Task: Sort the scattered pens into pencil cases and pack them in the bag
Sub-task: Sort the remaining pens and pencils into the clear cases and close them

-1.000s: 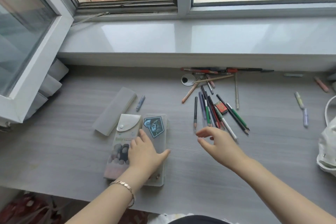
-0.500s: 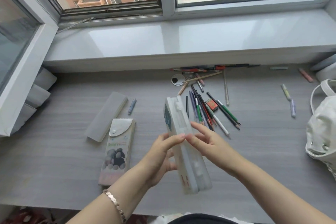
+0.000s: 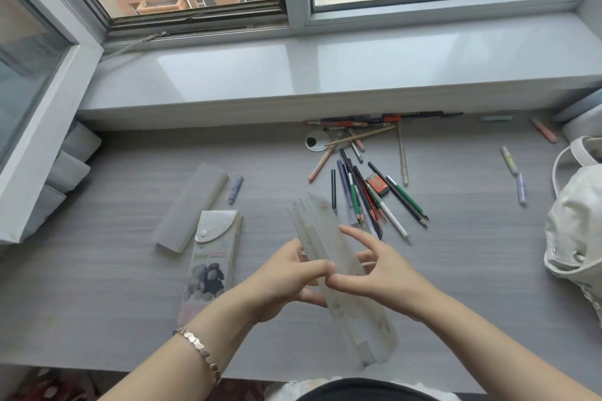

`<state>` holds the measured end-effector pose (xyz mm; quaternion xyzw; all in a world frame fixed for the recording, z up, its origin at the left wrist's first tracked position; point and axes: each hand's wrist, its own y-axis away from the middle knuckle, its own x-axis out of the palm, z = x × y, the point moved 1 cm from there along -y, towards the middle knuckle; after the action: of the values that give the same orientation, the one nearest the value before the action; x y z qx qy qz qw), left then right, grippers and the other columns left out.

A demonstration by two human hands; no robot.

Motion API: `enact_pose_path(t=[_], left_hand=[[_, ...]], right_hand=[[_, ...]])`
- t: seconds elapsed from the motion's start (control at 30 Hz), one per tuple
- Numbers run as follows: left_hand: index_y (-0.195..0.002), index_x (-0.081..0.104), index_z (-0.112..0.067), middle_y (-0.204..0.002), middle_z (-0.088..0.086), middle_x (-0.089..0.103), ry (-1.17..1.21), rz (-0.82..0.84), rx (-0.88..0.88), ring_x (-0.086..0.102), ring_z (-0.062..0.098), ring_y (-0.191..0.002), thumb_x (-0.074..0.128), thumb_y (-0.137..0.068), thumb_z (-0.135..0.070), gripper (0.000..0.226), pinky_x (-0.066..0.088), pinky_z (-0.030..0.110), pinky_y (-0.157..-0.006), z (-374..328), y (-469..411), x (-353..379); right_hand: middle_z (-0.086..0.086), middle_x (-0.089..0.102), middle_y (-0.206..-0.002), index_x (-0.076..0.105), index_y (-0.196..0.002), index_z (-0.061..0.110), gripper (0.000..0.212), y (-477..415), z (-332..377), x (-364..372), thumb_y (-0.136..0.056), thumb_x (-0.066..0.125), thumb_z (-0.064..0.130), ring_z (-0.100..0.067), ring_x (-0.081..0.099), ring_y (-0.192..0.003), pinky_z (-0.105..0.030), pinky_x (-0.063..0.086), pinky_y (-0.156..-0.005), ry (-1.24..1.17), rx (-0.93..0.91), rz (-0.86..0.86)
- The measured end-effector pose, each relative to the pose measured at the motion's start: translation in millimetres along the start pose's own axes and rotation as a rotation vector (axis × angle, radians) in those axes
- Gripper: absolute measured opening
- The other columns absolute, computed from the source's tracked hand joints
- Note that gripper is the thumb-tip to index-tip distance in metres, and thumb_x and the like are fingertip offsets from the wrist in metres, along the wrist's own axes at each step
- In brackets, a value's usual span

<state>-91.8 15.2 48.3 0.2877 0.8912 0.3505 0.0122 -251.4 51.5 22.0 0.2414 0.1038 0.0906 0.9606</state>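
A long translucent pencil case (image 3: 329,244) is lifted above the grey desk, tilted with its far end up. My left hand (image 3: 286,280) grips it from the left, and my right hand (image 3: 374,273) pinches its right side with thumb and fingers. Beyond it, a heap of scattered pens and pencils (image 3: 368,195) lies on the desk. A printed flap pencil case (image 3: 211,257) and a plain frosted pencil case (image 3: 192,205) lie to the left. The white bag (image 3: 573,231) sits at the right edge.
A blue pen (image 3: 235,188) lies beside the frosted case. Two pastel markers (image 3: 514,172) and a pink one (image 3: 543,129) lie at the far right. A red eraser (image 3: 377,183) sits among the pens. The windowsill (image 3: 293,75) borders the desk behind; an open window sash (image 3: 39,101) juts in at left.
My left hand lifted the translucent case off the desk, where it lay next to the printed case. My right hand joined it, and the case has turned and tilted between both hands.
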Motion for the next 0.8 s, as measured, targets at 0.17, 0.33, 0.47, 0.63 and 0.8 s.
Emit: enact_pose_path(t=[0.17,0.33,0.47,0.63,0.8], left_hand=[[-0.122,0.051,-0.019,-0.11,0.005,0.071,-0.093,0.002,0.007,0.069,0.022,-0.098,0.047,-0.064,-0.003,0.06,0.059,0.041,-0.071,0,-2,5],[-0.127,0.045,-0.02,-0.112,0.007,0.069,-0.119,-0.02,-0.006,0.07,0.021,-0.094,0.05,-0.063,-0.007,0.066,0.059,0.039,-0.066,1,-2,5],[-0.122,0.048,-0.018,-0.106,0.007,0.07,-0.128,-0.058,-0.013,0.071,0.018,-0.087,0.052,-0.062,-0.009,0.06,0.058,0.036,-0.06,-1,-2,6],[-0.116,0.049,-0.001,-0.103,0.019,0.061,0.148,-0.231,-0.086,0.067,0.036,-0.089,0.041,-0.059,0.001,0.058,0.059,0.048,-0.063,6,-5,-26],[-0.125,0.041,0.003,-0.108,0.026,0.067,0.306,-0.163,-0.143,0.067,0.044,-0.093,0.03,-0.062,0.011,0.064,0.059,0.043,-0.061,2,-8,-46]], right_hand=[[0.001,0.059,-0.112,0.037,-0.128,0.055,0.091,2,-7,2,-0.046,0.078,0.053,-0.014,0.053,-0.111,-0.03,0.05,-0.092,0.016,0.003,-0.004],[-0.005,0.065,-0.099,0.044,-0.129,0.044,0.075,2,-6,-4,-0.067,0.081,0.026,-0.005,0.068,-0.081,-0.017,0.054,-0.069,-0.14,0.04,0.107],[0.008,0.065,-0.076,0.046,-0.127,0.036,0.064,-3,-6,-4,-0.076,0.073,0.009,0.006,0.065,-0.06,-0.008,0.046,-0.055,-0.242,0.059,0.136],[-0.002,0.072,-0.101,0.063,-0.112,0.019,0.077,-10,-15,-21,-0.046,0.071,0.057,-0.016,0.066,-0.097,-0.036,0.051,-0.088,-0.594,0.152,0.113],[-0.01,0.072,-0.093,0.07,-0.101,0.011,0.074,-16,-12,-23,-0.04,0.085,0.05,-0.024,0.07,-0.085,-0.033,0.056,-0.07,-0.852,0.183,0.341]])
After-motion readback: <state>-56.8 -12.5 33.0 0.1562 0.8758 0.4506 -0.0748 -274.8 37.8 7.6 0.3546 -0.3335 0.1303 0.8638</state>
